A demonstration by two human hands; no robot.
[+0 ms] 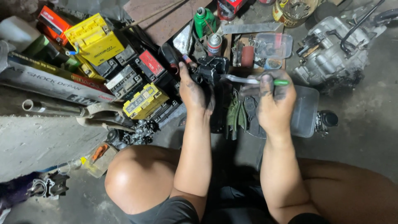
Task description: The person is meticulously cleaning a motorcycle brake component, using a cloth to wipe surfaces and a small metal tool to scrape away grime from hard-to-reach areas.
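Clear plastic makes up two containers: a lidded box (273, 45) at the far side, on a wooden tray with small dark parts dimly seen inside, and a larger tub (306, 111) lying on the floor just right of the right hand (271, 99), its contents hidden. A round tin (292, 10) at the far edge holds metal odds and ends. The left hand (195, 93), smeared with grease, is clamped on a black engine part (211, 68) raised above the floor. The right hand is closed around a green-handled brush (253, 80), whose tip touches that part. A green bottle (204, 20) and a spray can (214, 43) stand just beyond. Yellow and black batteries (124, 70) pile up at the left; a grey engine block (336, 52) sits far right. Bare grey concrete floor (365, 128), stained and dusty, carries it all.
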